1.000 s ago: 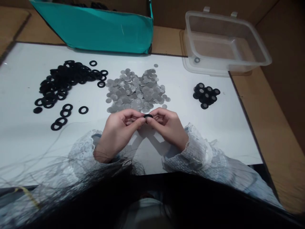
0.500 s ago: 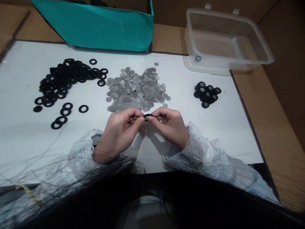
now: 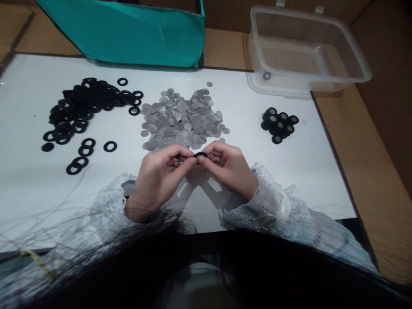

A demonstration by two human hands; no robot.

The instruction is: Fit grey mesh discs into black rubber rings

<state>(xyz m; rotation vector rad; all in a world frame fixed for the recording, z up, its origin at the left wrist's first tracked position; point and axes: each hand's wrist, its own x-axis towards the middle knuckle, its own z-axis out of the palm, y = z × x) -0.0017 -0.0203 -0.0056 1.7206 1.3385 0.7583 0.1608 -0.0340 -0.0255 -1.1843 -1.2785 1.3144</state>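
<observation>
A small black ring (image 3: 201, 154) is pinched between my left hand (image 3: 162, 176) and my right hand (image 3: 229, 168), thumbs on its near side. Whether a disc sits in its hole is too small to tell. Just beyond my fingers lies a heap of thin grey discs (image 3: 183, 120). On the left is a big pile of black rings (image 3: 86, 101), with several loose rings (image 3: 110, 146) nearer me. To the right, black rings with grey centres (image 3: 278, 124) are stacked in a small cluster.
A teal box (image 3: 144, 36) stands at the back left of the white table (image 3: 305, 171). At the back right is a clear plastic container (image 3: 289, 71), with one ring (image 3: 267, 75) seen at its near left corner. Brown cardboard borders the table.
The view has shifted slightly, so the table items appear a little higher and to the left. Both hands keep nearly the same pinch on the ring.
</observation>
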